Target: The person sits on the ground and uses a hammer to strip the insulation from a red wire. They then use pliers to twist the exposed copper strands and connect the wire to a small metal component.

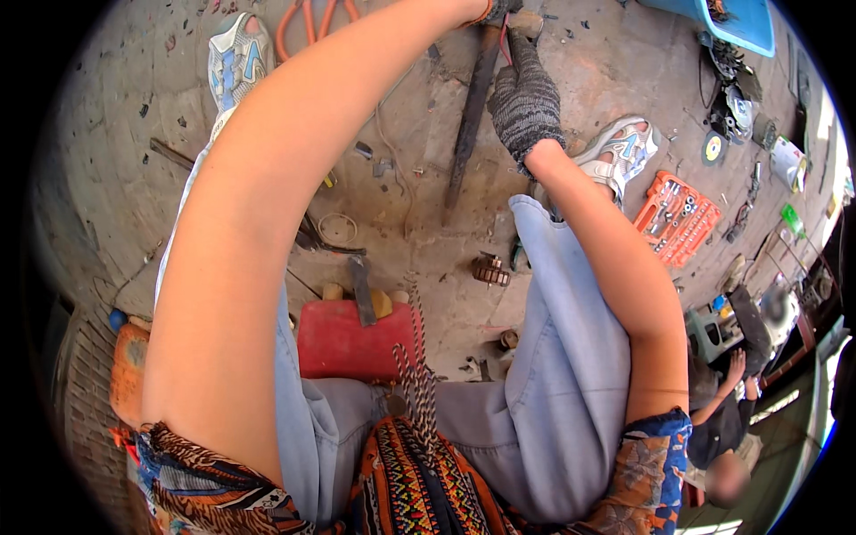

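Note:
My right hand [528, 105], in a grey knit glove, reaches to the top of the view with its fingers drawn together. At its fingertips are a thin red wire [506, 46] and a small brownish block [527, 23]; what exactly the fingers hold is unclear. My left hand [501, 7], in a dark glove, is mostly cut off by the upper edge, so its fingers are hidden. Below it a long dark bar [473, 116] lies on the ground, its upper end close to both hands.
Orange-handled tool [310, 22] lies by my left shoe [241, 61]. An orange socket set [678, 218] is beside my right shoe [621, 152]. A red box [348, 343] sits between my legs, near a copper-wound motor part [490, 269]. A blue bin [749, 27] stands far right; another person [722, 437] sits at right.

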Tool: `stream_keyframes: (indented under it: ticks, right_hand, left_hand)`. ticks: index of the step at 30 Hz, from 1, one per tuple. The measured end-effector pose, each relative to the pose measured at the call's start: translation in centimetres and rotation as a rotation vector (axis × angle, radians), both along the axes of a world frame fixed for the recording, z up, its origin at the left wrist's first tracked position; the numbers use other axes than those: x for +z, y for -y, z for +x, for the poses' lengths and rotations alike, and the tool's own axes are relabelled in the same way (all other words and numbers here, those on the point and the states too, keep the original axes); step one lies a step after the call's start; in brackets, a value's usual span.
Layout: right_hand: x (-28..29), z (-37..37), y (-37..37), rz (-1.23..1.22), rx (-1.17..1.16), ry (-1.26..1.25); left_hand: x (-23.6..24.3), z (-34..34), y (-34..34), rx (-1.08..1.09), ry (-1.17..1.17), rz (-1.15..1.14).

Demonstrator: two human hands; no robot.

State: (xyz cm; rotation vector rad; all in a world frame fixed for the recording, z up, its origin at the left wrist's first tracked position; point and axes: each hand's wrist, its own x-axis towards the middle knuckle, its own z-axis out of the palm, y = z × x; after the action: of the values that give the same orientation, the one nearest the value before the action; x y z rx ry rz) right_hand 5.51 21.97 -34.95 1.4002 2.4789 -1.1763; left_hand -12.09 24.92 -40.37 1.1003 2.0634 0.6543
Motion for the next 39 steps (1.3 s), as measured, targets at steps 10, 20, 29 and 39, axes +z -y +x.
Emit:
stream_keyframes:
  ticks: [10,20,29,39]
  right_hand:
    - [-0.1,0.3,-0.1,-0.129,-0.035,0.010]
    - [-2.1,1.5,-0.1,-0.111,0.025,-0.204]
    - [-1.5,1.6,0.3,0.006,0.049,-0.185]
    - [-2.0,1.3,-0.4,0.113,0.118,-0.194]
  left_hand:
    - [0.2,-0.2,-0.2,-0.017,0.014,-0.012]
    - [0.4,-0.8,0.7,0.015,0.126,0.029]
    - [-0.5,-0.9,1.3,0.058,0.396,0.109]
    - [1.4,-1.2,2.9,-0.006,0.503,0.238]
